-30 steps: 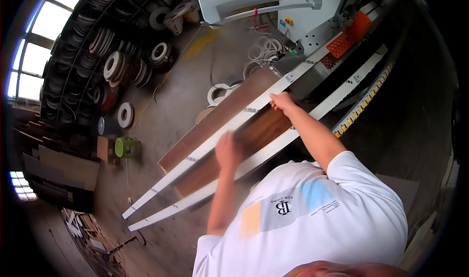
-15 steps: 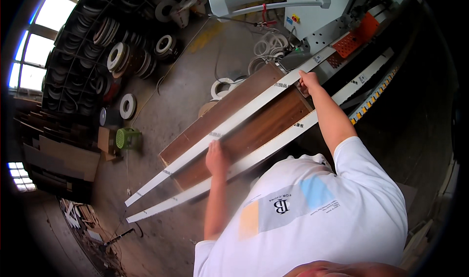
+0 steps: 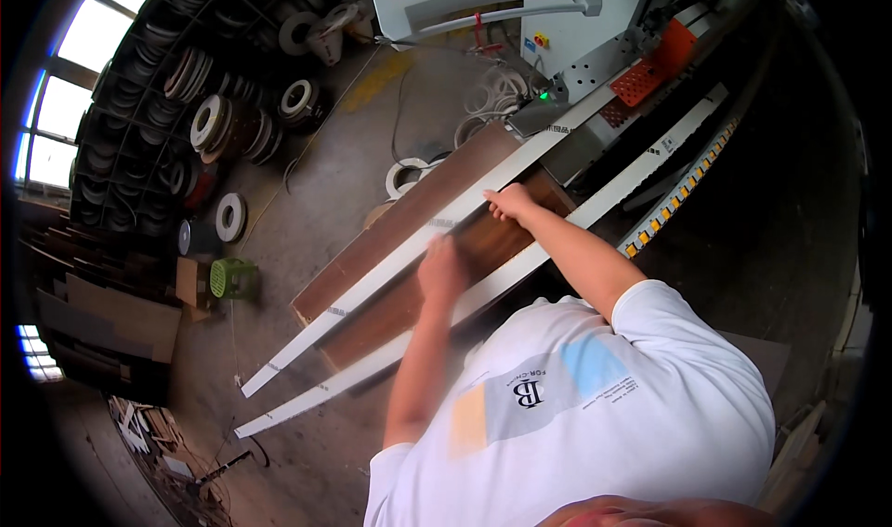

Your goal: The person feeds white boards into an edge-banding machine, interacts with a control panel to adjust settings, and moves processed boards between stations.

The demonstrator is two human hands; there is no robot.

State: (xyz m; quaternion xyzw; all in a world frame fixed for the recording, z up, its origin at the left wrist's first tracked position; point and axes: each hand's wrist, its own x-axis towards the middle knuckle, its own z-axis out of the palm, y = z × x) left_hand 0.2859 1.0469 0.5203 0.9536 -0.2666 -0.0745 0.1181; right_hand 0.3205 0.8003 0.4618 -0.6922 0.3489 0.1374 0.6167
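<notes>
A long white-faced strip of board [image 3: 390, 269] runs slantwise from the lower left up to a machine [image 3: 595, 72] at upper right. My right hand [image 3: 509, 202] is closed at the strip's near edge, thumb and fingers pinching it. Further down the same strip, my left hand [image 3: 442, 265] is at its near edge; motion blurs its fingers. Beneath lies a brown wooden support [image 3: 502, 236] with a raised far side. Nearer my body, a second white strip [image 3: 372, 360] lies parallel to the first.
An orange perforated guard [image 3: 655, 67] covers part of the machine. Alongside is a rail with yellow blocks [image 3: 683, 192]. Rolls of edging [image 3: 212, 123] fill racks and floor at left. A green stool [image 3: 232, 278] and white rings of banding [image 3: 406, 176] are on the floor.
The far white strip has slid up and right toward the machine. My right hand has moved back down along it, nearer my left hand, which has shifted slightly up and right.
</notes>
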